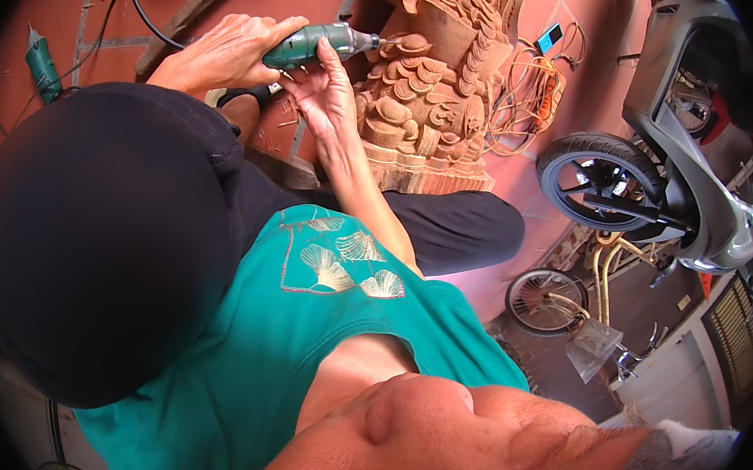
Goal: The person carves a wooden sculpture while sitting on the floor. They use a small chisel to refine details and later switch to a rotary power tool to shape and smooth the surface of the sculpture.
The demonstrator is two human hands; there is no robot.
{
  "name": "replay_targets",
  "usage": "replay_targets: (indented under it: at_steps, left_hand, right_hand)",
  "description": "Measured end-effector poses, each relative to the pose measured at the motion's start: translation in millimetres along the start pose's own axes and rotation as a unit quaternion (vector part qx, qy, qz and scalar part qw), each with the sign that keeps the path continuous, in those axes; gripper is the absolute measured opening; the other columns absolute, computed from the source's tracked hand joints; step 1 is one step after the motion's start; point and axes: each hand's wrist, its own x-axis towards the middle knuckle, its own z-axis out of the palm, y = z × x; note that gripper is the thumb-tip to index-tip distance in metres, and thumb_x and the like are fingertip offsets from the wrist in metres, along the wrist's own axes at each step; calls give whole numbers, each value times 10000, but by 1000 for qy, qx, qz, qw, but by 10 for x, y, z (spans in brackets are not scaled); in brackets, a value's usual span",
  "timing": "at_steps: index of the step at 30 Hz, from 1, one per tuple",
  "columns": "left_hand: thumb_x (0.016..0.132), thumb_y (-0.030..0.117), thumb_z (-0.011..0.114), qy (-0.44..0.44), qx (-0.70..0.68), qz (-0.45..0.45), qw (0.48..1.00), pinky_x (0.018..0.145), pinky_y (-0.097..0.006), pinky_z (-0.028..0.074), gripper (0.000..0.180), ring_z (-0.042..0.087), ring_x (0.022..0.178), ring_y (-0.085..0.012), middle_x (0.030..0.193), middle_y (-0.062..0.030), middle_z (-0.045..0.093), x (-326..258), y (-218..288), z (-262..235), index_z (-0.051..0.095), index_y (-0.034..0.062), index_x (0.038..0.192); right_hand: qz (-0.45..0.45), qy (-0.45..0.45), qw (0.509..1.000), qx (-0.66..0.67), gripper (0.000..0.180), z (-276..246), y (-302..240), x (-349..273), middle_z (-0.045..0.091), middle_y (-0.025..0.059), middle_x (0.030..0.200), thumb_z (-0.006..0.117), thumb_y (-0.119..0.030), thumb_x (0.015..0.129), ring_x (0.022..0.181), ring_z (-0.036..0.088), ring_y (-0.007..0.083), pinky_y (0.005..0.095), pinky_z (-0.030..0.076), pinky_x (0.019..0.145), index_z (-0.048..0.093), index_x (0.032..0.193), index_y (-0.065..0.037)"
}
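Note:
A green rotary tool (315, 45) lies across the upper middle of the head view, its metal collar and thin bit pointing right. My left hand (231, 51) is closed around its rear part, back of the hand showing. From below, my right hand (327, 96) grips the tool near its front: the thumb presses on the body and the fingers curl beneath. The bit's end meets a rounded knob on a reddish-brown wood carving (423, 97), or sits very close; I cannot tell which. Coin-like scales and rounded shapes cover the carving, which stands beyond my right hand.
Another green tool (41, 67) lies on the red tiled floor at the far left. Right of the carving are tangled orange cords (520, 88) and a small blue-screened device (548, 38). A motorbike (681, 137) and a bicycle wheel (546, 301) stand further right. My bent knee (99, 241) rises at left.

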Motion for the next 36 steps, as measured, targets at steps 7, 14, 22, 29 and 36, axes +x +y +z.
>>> replay_targets:
  at_steps: [7, 14, 22, 29, 36]
  left_hand:
    - [696, 304, 827, -3, -9, -12, 1000, 752, -480, 530, 736, 674, 867, -402, 913, -217, 690, -13, -15, 36, 523, 63, 1322]
    - [694, 280, 824, -12, -4, -17, 1000, 752, -478, 532, 721, 679, 866, -397, 912, -218, 691, 0, 8, 0, 532, 77, 1320]
    - [694, 282, 828, 8, 12, -14, 1000, 743, -473, 541, 736, 686, 851, -392, 904, -214, 694, 20, -38, 67, 525, 73, 1331]
    - [703, 297, 834, 11, 16, -5, 1000, 734, -458, 548, 740, 691, 841, -384, 895, -217, 693, 64, -65, 81, 510, 68, 1327]
    - [703, 314, 833, 8, 6, 10, 1000, 689, -477, 519, 744, 670, 806, -402, 857, -212, 679, 75, -52, 35, 509, 56, 1320]
  right_hand:
    - [1, 10, 1000, -10, 420, 12, -3, -69, 654, 92, 1195, 732, -311, 903, 1132, 612, 277, 529, 475, 1019, 581, 1221, -83]
    - [0, 10, 1000, -3, 410, -8, 4, -31, 656, 97, 1192, 740, -298, 897, 1136, 613, 291, 537, 481, 1010, 588, 1214, -86]
    - [2, -4, 1000, -13, 401, -34, -24, 39, 658, 107, 1191, 744, -304, 893, 1130, 619, 304, 541, 475, 1025, 596, 1197, -88]
    - [-3, -2, 1000, -4, 405, -24, -43, 95, 659, 107, 1188, 743, -308, 894, 1130, 622, 309, 539, 477, 1020, 591, 1197, -87]
    - [-5, -10, 1000, 2, 418, -20, -44, 89, 658, 122, 1183, 736, -305, 901, 1131, 626, 305, 548, 482, 1011, 578, 1211, -73]
